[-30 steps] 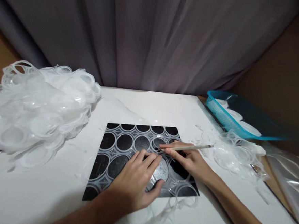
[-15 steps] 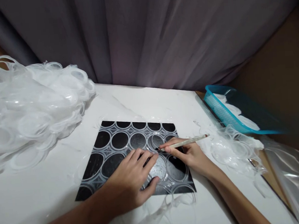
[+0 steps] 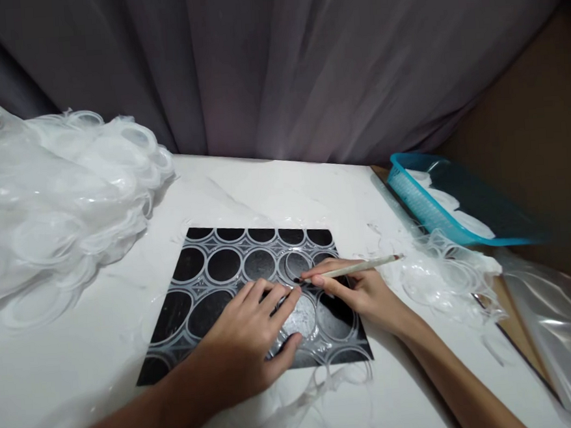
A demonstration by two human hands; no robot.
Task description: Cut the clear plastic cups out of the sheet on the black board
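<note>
The dark curtain [image 3: 255, 66] hangs across the far side of your workspace. In front of it, the white tabletop [image 3: 352, 186] bears the work. At your left, a large pile of clear plastic film sheets with ring patterns [image 3: 64, 197] covers the table's side. The black panel [image 3: 225, 265] lies flat directly before you, at the middle of the tabletop; rows of pale ring outlines cover it, and film strips [image 3: 322, 387] trail beyond its near edge. At your far right stands the blue basket [image 3: 427, 216], containing white discs [image 3: 475, 225]. Clear plastic sheeting [image 3: 558, 338] lies nearer you on that side. A smaller heap of film scraps [image 3: 446, 274] rests between the panel and the sheeting.

Your left hand [image 3: 255, 337] lies palm down on the panel, its fingers slightly spread and its thumb set well apart. Your right hand [image 3: 364, 293] is at the panel's right side; thumb and index finger pinch a slim pen-shaped tool [image 3: 367, 265] near its dark tip (the other fingers are partly hidden). The tip is at a ring outline, just beside your left fingertips.
</note>
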